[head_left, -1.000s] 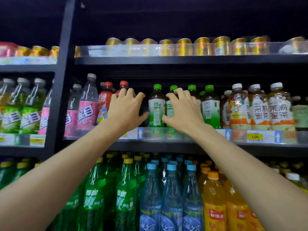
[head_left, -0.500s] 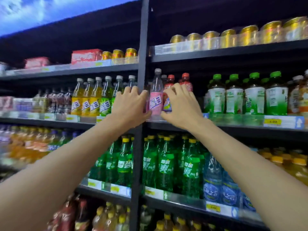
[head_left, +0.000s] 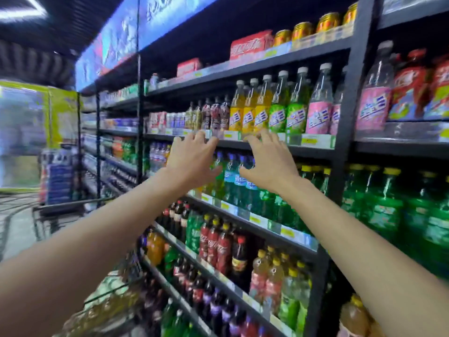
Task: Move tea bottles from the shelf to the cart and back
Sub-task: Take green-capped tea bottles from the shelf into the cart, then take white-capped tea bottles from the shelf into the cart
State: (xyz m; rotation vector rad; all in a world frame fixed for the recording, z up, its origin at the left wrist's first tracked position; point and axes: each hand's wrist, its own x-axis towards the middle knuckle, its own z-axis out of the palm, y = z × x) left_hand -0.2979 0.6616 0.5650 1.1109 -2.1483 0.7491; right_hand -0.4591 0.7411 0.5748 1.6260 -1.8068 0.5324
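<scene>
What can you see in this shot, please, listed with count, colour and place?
shelving: one run, black, centre and right
cans: several, gold, top shelf
cartons: two, red, top shelf, left of the cans
yellow-label bottles: three, orange drink, second shelf above the hands
green-label bottles: two, green, right of the yellow-label ones
pink-label bottles: at least three, clear, further right
green bottles: many, yellow caps, third shelf at right
cola bottles: several, dark with red labels, fourth shelf
cart: one, wire, bottom left, blurred
left hand: one, empty, fingers spread, before the second shelf's edge
right hand: one, empty, fingers spread, beside the left hand
</scene>
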